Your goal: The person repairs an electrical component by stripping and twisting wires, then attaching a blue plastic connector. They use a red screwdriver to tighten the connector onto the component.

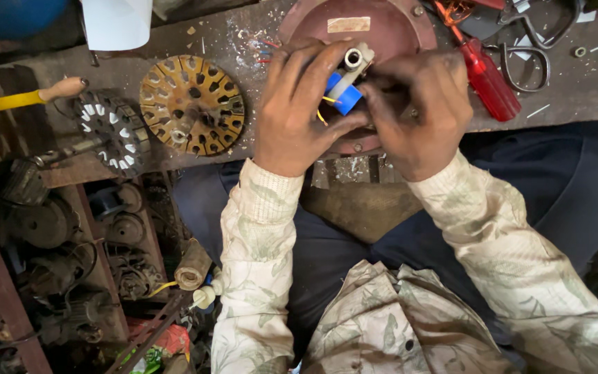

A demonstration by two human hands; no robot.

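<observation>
Gripping a small blue-and-white part in both hands above a round red motor cover on the desk, risking dropping it should greasy fingers slip

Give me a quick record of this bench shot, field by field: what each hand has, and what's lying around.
left hand: grips the small blue and white part
right hand: pinches the same part from the other side
under hands: round reddish metal cover
left of hands: rusty slotted disc, darker toothed disc
right of hands: red-handled screwdriver, scissors
surface: worn workbench
</observation>
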